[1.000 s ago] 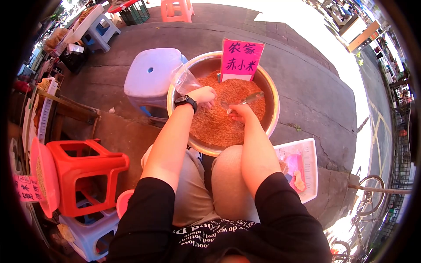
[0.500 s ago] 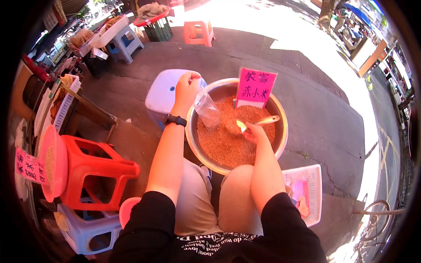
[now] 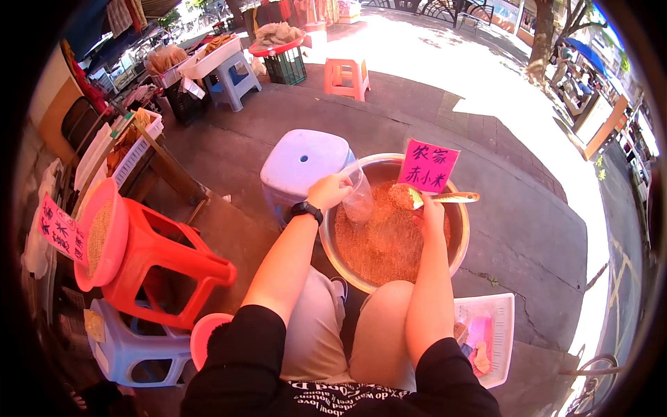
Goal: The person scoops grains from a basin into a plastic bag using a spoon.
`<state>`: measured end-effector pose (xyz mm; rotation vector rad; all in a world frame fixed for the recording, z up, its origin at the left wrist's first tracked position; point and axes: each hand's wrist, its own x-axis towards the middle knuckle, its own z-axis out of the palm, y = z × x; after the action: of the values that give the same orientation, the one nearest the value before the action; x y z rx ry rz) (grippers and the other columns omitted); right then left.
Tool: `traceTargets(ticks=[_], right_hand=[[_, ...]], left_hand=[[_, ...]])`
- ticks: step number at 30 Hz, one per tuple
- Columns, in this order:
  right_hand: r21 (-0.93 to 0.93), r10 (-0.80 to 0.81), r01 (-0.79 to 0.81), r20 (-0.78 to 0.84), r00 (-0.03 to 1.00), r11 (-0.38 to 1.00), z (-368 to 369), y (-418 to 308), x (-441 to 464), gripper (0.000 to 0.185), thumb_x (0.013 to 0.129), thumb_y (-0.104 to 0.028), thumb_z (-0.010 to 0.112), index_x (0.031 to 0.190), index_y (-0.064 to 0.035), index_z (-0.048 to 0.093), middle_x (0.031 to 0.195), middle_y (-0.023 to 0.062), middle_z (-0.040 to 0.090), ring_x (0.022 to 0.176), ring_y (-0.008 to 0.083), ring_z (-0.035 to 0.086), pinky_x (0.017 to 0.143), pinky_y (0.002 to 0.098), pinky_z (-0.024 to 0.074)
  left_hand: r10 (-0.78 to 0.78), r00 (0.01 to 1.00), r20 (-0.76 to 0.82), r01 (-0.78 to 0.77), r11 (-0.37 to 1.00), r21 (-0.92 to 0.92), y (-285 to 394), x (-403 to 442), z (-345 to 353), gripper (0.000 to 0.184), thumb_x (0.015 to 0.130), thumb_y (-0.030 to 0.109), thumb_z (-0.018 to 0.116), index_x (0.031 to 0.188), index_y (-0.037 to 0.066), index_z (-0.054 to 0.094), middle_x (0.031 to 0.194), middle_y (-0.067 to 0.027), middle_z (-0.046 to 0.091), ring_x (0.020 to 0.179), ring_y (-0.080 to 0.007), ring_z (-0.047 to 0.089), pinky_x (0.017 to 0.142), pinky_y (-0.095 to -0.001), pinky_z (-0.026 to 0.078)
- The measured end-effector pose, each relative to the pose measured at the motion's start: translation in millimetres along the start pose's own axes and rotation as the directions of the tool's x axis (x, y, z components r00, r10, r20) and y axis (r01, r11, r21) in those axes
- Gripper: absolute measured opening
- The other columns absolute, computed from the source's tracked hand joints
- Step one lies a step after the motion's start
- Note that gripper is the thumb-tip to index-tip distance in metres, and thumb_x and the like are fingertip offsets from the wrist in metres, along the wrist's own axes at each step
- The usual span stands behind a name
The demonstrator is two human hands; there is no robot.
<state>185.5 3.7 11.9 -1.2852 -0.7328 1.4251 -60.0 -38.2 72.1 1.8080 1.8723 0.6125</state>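
Observation:
A large metal basin (image 3: 334, 258) of reddish grain (image 3: 382, 250) stands in front of my knees. My left hand (image 3: 331, 190), with a black watch on its wrist, grips the rim of a clear plastic bag (image 3: 359, 203) over the basin's left side. In my right hand (image 3: 430, 212) is a scoop (image 3: 455, 197), its handle pointing right and its head heaped with grain. A pink sign (image 3: 429, 165) with black writing stands at the back of the basin, just behind the scoop.
A pale blue stool (image 3: 306, 163) adjoins the basin's left. Red stool (image 3: 167, 267) and pink bowl (image 3: 85, 226) of grain are at left. A white basket (image 3: 506, 333) sits right of my knee. An orange stool (image 3: 347, 78) stands farther back.
My left hand has come down from its raised position to the bag's rim. My right hand has lifted the scoop out of the grain, loaded. The view has shifted, showing more of the street.

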Motion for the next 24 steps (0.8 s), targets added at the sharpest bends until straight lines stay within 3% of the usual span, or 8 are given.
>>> traceTargets(ticks=[5,10,11,14,15,18,19,24], right_hand=[[-0.007,-0.084,0.085,0.051,0.995,0.996,24.4,-19.0,-12.2,0.021,0.078,-0.025,0.051,0.086,-0.0062,0.051,0.069,0.0021,0.055,0.051,0.0104,0.052,0.041,0.0211,0.0408],[-0.109,-0.18,0.186,0.058,0.982,0.977,37.5,-17.8,-12.1,0.025,0.078,-0.022,0.05,0.09,-0.0012,0.053,0.075,0.0062,0.057,0.056,0.0135,0.057,0.043,0.0228,0.0461],[-0.068,-0.216,0.219,0.048,0.975,0.973,40.8,-15.4,-11.0,0.024,0.077,-0.017,0.048,0.084,0.0054,0.053,0.072,0.0103,0.056,0.051,0.016,0.057,0.039,0.0245,0.0467],[-0.143,-0.283,0.283,0.021,0.959,0.948,46.8,-4.9,-4.5,0.026,0.077,-0.017,0.047,0.081,0.007,0.054,0.07,0.0119,0.056,0.049,0.0166,0.057,0.038,0.0249,0.0457],[-0.278,-0.272,0.265,0.014,0.962,0.923,48.9,-5.1,-4.9,0.025,0.077,-0.016,0.046,0.08,0.0072,0.054,0.069,0.0166,0.057,0.056,0.0255,0.059,0.047,0.0319,0.0472],[-0.632,-0.596,0.501,0.076,0.799,0.591,58.3,-7.6,-9.3,0.023,0.078,-0.015,0.045,0.081,0.006,0.054,0.073,0.0213,0.057,0.07,0.0342,0.057,0.061,0.0379,0.0448],[-0.649,-0.589,0.493,0.084,0.804,0.58,61.5,-14.0,-18.7,0.02,0.078,-0.014,0.044,0.082,0.0027,0.055,0.078,0.0222,0.056,0.08,0.0369,0.053,0.069,0.0401,0.0408],[-0.523,-0.674,0.643,0.164,0.72,0.56,59.9,-13.0,-20.6,0.017,0.08,-0.013,0.044,0.085,-0.0004,0.055,0.078,0.0207,0.057,0.078,0.0354,0.054,0.066,0.039,0.0421]], left_hand=[[0.109,0.986,-0.129,-0.107,0.994,0.024,7.4,3.8,25.6,0.035,0.064,0.032,0.064,0.084,0.004,0.054,0.081,-0.0115,0.058,0.079,-0.0258,0.055,0.067,-0.0347,0.043],[0.127,0.978,-0.165,-0.118,0.991,0.063,26.4,1.3,33.6,0.039,0.065,0.024,0.065,0.09,0.001,0.047,0.084,-0.0128,0.053,0.08,-0.0232,0.052,0.069,-0.0325,0.041],[0.126,0.976,-0.178,-0.118,0.991,0.056,27.4,1.9,36.1,0.039,0.064,0.024,0.065,0.09,0.001,0.046,0.085,-0.0137,0.053,0.082,-0.0238,0.052,0.07,-0.0328,0.041],[0.156,0.972,-0.176,-0.156,0.988,0.016,28.0,6.4,40.4,0.04,0.063,0.02,0.066,0.091,0.0,0.045,0.087,-0.0156,0.052,0.084,-0.0252,0.051,0.073,-0.0335,0.04],[0.178,0.968,-0.179,-0.181,0.984,0.001,25.2,8.4,43.7,0.04,0.063,0.019,0.066,0.091,0.0,0.045,0.086,-0.0158,0.052,0.084,-0.0254,0.051,0.073,-0.0335,0.04],[0.213,0.958,-0.191,-0.224,0.974,-0.035,22.6,12.9,53.3,0.038,0.063,0.016,0.065,0.092,-0.001,0.045,0.083,-0.0158,0.053,0.081,-0.026,0.052,0.071,-0.0335,0.041],[0.203,0.961,-0.189,-0.214,0.976,-0.04,25.4,11.4,53.4,0.037,0.064,0.015,0.064,0.092,-0.001,0.045,0.082,-0.0156,0.053,0.079,-0.0262,0.052,0.07,-0.0335,0.041],[0.181,0.969,-0.169,-0.194,0.979,-0.06,33.9,9.4,52.6,0.031,0.065,0.008,0.058,0.092,-0.002,0.046,0.082,-0.0165,0.054,0.079,-0.0275,0.053,0.07,-0.034,0.042]])
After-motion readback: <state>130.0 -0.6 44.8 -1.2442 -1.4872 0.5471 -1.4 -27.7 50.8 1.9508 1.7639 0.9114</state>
